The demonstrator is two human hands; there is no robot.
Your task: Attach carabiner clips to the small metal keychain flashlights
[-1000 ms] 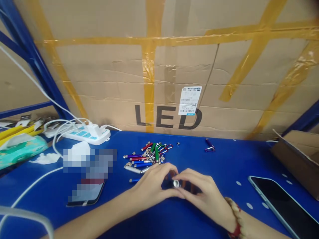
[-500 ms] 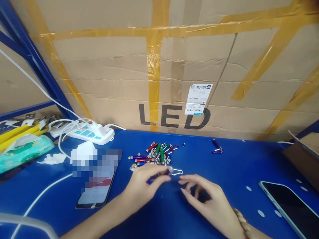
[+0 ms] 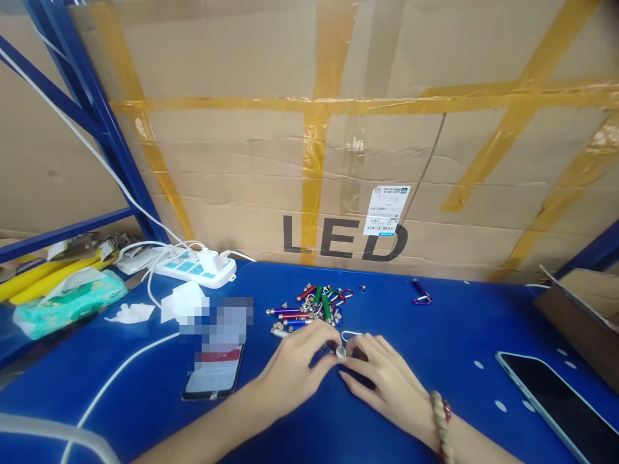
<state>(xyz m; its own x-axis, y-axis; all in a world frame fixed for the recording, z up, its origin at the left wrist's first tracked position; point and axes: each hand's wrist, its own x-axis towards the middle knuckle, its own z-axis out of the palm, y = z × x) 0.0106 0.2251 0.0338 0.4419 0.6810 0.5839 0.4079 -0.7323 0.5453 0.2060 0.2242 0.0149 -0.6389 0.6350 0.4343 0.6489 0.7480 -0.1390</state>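
Observation:
My left hand (image 3: 309, 357) pinches a mini flashlight (image 3: 341, 352) between thumb and fingertips. Its round silver end faces me; most of the body is hidden by my fingers. A silver wire carabiner (image 3: 349, 334) shows just behind that end. From the right, my right hand (image 3: 380, 370) has its bent fingertips against the silver end and over part of the carabiner, its thumb a little lower. Just beyond my hands lies a pile of mini flashlights (image 3: 327, 308) in red, green, blue and purple, mixed with carabiners and small round silver parts.
A purple flashlight with a carabiner (image 3: 420, 293) lies apart at the right back. One phone (image 3: 213, 377) lies left, another (image 3: 556, 399) right. A white power strip (image 3: 217, 276) with cables stands back left. A big cardboard box (image 3: 242, 167) walls off the blue table's back.
My right hand has moved left and now meets the flashlight in my left hand. The flashlight's silver end has turned toward me. The whole view has shifted slightly with my head.

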